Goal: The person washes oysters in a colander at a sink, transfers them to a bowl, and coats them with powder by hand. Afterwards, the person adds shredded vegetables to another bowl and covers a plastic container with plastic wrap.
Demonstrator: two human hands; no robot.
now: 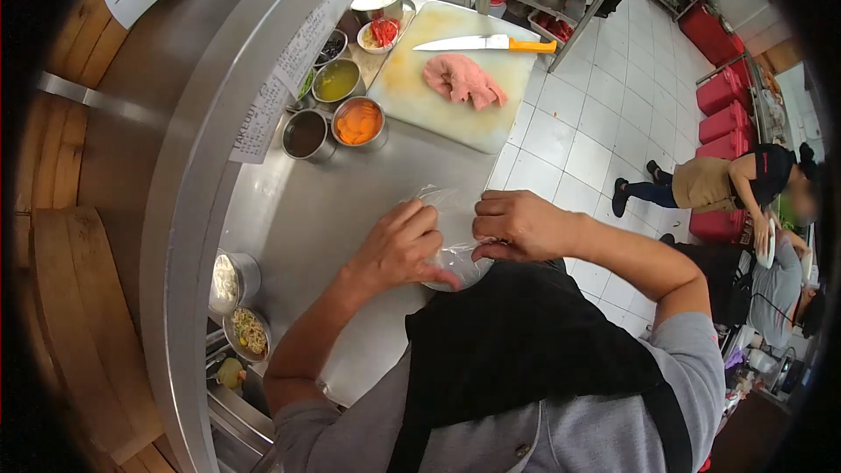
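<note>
Between my two hands, close to the front of my apron, is a clear plastic bag or film (455,210) with something pale and round at its lower end. My left hand (403,245) grips its left side with curled fingers, the thumb pointing down and right. On the right side, my right hand (517,226) pinches the plastic with bent fingers. What exactly the round part holds is hard to make out. Beyond the hands lies a white cutting board (473,130) bearing a pink cloth (462,81) and a knife with a yellow handle (530,46).
Metal containers stand left of the board, one with orange slices (359,123), one with yellow liquid (337,82). Two bowls (235,280) sit at the left edge beneath a metal shelf (188,123). Two people (727,180) stand at the far right.
</note>
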